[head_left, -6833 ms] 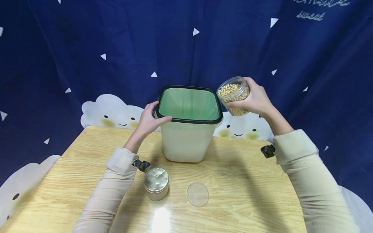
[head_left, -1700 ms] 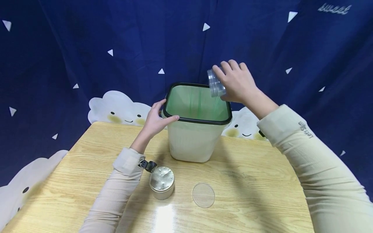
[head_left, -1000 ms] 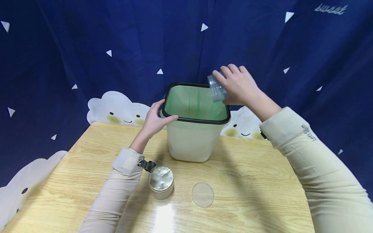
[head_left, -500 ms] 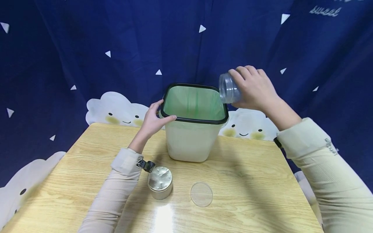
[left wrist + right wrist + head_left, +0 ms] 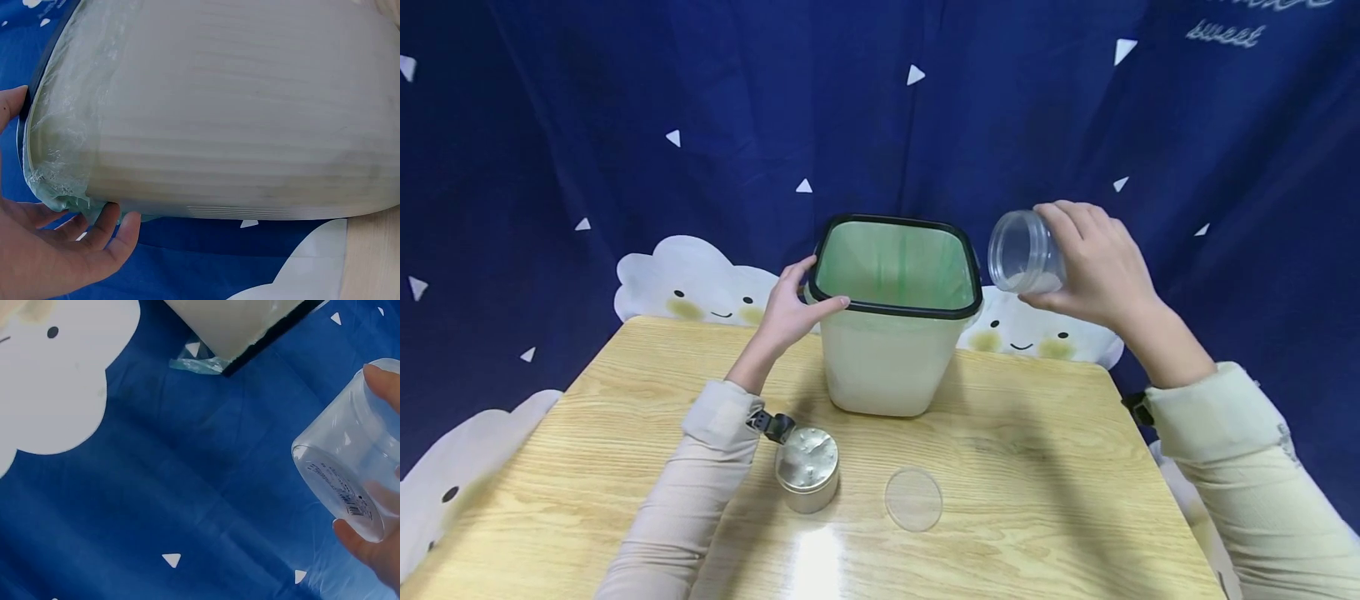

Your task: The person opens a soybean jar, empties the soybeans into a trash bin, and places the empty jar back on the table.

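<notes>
My right hand (image 5: 1097,258) grips a clear plastic jar (image 5: 1026,254), its mouth tipped to the left, held in the air to the right of the trash can (image 5: 887,367). No beans show through the jar's walls; a printed label is visible on its base (image 5: 340,490) in the right wrist view. The white trash can has a black rim (image 5: 898,311) and a green bag lining (image 5: 887,262). My left hand (image 5: 790,308) grips its left rim corner, thumb over the front edge. In the left wrist view, the left fingers (image 5: 106,234) curl around the bagged side.
A silver tin (image 5: 807,471) stands on the wooden table (image 5: 1037,517) by my left wrist. To its right lies a clear round lid (image 5: 913,500). Behind the table hangs a blue curtain (image 5: 737,100) with white triangles and clouds.
The jar, full of yellow soybeans at first, was tipped over the trash can and now looks emptied. My right hand has drawn it back right, turning it more upright. The left hand stays on the rim.
</notes>
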The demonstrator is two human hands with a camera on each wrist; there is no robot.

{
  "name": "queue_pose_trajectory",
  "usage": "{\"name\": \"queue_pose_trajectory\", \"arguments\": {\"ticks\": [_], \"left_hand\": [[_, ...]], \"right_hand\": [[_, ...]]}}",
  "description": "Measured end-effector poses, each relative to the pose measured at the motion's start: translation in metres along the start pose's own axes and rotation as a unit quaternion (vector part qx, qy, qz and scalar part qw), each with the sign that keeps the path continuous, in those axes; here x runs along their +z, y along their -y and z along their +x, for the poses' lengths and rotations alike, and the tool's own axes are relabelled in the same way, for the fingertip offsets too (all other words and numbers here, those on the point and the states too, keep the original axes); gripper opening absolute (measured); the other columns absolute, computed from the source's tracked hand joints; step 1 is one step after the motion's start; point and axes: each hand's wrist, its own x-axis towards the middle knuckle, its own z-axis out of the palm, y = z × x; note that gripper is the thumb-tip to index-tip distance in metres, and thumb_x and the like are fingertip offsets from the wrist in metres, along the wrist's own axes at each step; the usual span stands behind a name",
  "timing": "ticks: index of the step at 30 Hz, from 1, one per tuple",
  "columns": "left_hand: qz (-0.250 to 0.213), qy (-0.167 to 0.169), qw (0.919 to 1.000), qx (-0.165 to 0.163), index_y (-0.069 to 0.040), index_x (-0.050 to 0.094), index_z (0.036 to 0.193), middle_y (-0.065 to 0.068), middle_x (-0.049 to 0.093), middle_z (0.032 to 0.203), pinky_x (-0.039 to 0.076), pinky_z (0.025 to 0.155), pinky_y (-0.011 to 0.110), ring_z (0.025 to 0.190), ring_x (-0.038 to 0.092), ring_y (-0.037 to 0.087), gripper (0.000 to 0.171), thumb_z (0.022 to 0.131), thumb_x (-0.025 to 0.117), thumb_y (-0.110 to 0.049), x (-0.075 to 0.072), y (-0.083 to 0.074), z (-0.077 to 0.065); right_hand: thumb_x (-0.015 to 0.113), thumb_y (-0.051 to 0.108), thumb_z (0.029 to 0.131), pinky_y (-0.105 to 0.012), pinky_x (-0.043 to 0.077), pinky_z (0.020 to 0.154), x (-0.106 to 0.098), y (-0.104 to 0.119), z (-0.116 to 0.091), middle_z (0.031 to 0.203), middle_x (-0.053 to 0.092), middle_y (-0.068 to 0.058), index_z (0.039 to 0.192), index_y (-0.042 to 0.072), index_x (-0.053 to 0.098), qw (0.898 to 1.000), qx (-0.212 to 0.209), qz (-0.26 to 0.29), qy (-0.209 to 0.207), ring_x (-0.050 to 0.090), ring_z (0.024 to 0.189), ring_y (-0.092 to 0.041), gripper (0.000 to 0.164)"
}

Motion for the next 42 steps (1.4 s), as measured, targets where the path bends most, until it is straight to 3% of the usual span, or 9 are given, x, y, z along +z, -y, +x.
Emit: {"name": "queue_pose_trajectory", "arguments": {"ticks": [5, 28, 37, 42], "left_hand": [[0.002, -0.001, 1.0, -0.003, -0.011, 0.029, 0.142, 0.011, 0.027, 0.143, 0.032, 0.099, 0.045, 0.124, 0.033, 0.033, 0.082, 0.076, 0.071, -0.033, 0.0, 0.0, 0.0], [-0.018, 0.001, 0.9997, -0.016, -0.013, 0.026, 0.144, 0.014, 0.026, 0.143, 0.031, 0.101, 0.045, 0.126, 0.031, 0.033, 0.083, 0.077, 0.071, -0.032, 0.001, -0.002, -0.003], [-0.037, 0.002, 0.9992, -0.017, -0.015, 0.026, 0.144, 0.011, 0.023, 0.147, 0.03, 0.102, 0.045, 0.127, 0.032, 0.028, 0.082, 0.077, 0.071, -0.031, 0.002, 0.001, -0.003], [-0.014, -0.005, 0.9999, -0.008, -0.015, 0.025, 0.144, 0.014, 0.031, 0.143, 0.034, 0.098, 0.044, 0.121, 0.038, 0.03, 0.085, 0.076, 0.072, -0.033, 0.001, 0.001, -0.002]], "right_hand": [[0.082, 0.033, 0.044, -0.056, 0.041, 0.072, 0.004, 0.005, -0.015, 0.113, 0.053, -0.023, 0.121, -0.001, 0.047, 0.999, 0.001, 0.02, -0.027, 0.047, 0.103, -0.04, 0.091], [0.08, 0.033, 0.045, -0.053, 0.038, 0.082, 0.021, 0.029, -0.076, 0.111, 0.054, -0.02, 0.12, -0.002, 0.046, 0.994, 0.056, 0.089, -0.036, 0.049, 0.102, -0.037, 0.09], [0.083, 0.033, 0.045, -0.049, 0.039, 0.083, 0.042, 0.043, -0.107, 0.112, 0.054, -0.022, 0.123, -0.004, 0.044, 0.981, 0.114, 0.157, -0.024, 0.049, 0.102, -0.037, 0.095], [0.086, 0.028, 0.041, -0.05, 0.041, 0.078, 0.055, 0.052, -0.125, 0.111, 0.055, -0.021, 0.121, -0.003, 0.045, 0.969, 0.16, 0.187, -0.014, 0.051, 0.098, -0.038, 0.095]]}}
